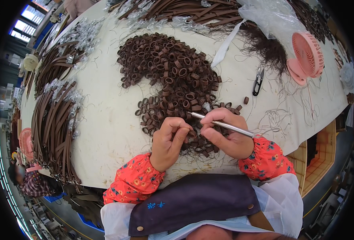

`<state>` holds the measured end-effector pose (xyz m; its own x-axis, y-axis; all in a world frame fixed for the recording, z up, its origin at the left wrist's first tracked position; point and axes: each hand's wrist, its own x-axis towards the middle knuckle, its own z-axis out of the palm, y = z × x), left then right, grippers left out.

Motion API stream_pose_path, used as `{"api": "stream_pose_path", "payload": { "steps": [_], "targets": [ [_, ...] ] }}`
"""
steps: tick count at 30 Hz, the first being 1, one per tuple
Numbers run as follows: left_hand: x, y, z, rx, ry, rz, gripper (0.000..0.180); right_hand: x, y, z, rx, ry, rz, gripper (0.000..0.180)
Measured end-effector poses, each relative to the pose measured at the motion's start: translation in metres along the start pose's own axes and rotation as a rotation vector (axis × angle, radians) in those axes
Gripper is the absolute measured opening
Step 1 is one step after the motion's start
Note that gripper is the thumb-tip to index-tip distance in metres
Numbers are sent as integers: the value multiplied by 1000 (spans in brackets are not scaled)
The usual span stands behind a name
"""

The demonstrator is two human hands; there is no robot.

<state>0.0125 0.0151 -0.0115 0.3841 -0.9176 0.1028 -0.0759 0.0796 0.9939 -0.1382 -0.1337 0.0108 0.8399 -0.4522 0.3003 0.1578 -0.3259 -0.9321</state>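
Fingers of the left hand (169, 141) pinch a small brown loop (191, 133) (half hidden); the right hand (226, 132) is clamped on a thin metal tool (225, 125). Beyond, the loop pile (173, 72) covers the tabletop (105, 120), with snips (258, 81) and a pink fan (307, 56) farther off.

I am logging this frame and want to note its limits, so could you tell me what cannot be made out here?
- Head view: what the left hand pinches is hidden by its curled fingers.
- The tip of the thin silver metal tool in the right hand is lost among the small brown leather loops.
- The brown leather straps run off blurred toward the left rim.
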Motion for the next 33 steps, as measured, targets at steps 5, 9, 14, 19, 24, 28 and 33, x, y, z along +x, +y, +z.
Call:
{"api": "stream_pose_path", "payload": {
  "steps": [5, 9, 14, 19, 24, 28, 33],
  "targets": [
    [-1, -3, 6, 39, 74, 98, 8, 5, -2, 11, -285, -2, -195, 35],
    [3, -3, 2, 175, 24, 178, 10, 3, -4, 10, -167, 112, -48, 35],
    [4, 8, 3, 173, 7, 53, 23, 0, 2, 12, -80, 220, -10, 34],
    [2, 13, 10, -357, -42, -114, 33, 3, 0, 11, -200, 177, -193, 34],
    [-1, 6, 10, -312, 0, -147, 20, -2, 4, 16, -72, 144, -99, 34],
    [-3, 9, 13, -178, 105, -90, 12, -3, 0, 15, 278, 65, 184, 33],
    [-3, 6, 10, -25, 142, -21, 9, 1, -4, 12, 465, 7, 302, 32]
  ]
}}
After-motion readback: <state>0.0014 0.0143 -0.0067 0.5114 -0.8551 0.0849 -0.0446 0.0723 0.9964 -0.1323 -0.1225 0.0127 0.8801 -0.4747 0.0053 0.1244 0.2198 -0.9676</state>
